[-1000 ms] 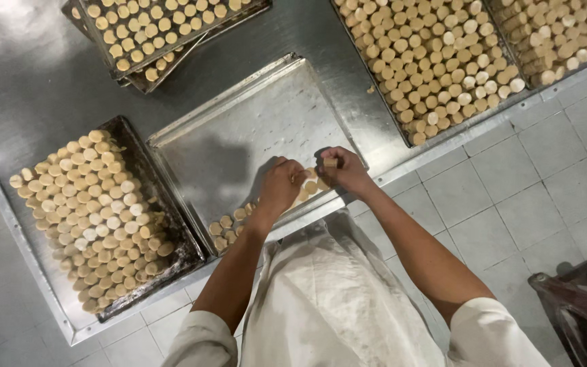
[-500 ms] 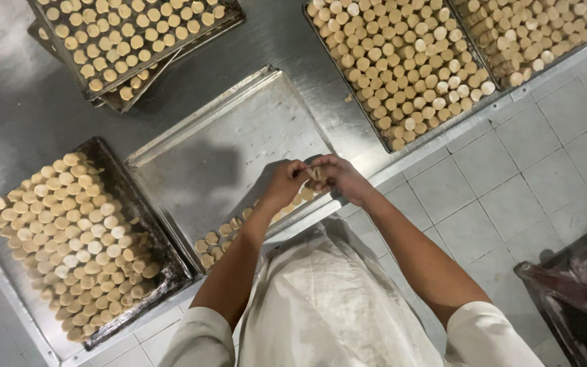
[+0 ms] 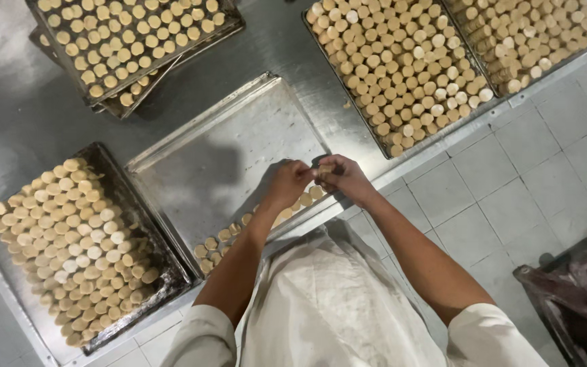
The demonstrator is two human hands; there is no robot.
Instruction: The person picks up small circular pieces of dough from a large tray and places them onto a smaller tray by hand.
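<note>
My left hand [image 3: 287,183] and my right hand [image 3: 342,175] meet over the near right corner of a shiny metal tray [image 3: 232,143]. Both pinch a small pale dough piece [image 3: 322,172] between their fingertips. Along the tray's near edge lies a single row of round dough pieces [image 3: 229,234]; the remainder of the tray is bare metal. My arms reach out from white sleeves over a white apron [image 3: 334,306].
A dark tray [image 3: 164,261] full of dough rounds sits on the left. Stacked trays [image 3: 123,41] of rounds stand at the far left, and two full trays [image 3: 402,68] [image 3: 531,41] at the far right. All rest on a steel table [image 3: 22,115]. Tiled floor [image 3: 511,177] and a dark crate [image 3: 579,285] lie right.
Both hands have come closer together over the tray's near corner, now joined on one dough piece. The view has shifted slightly, so the trays sit lower and larger.
</note>
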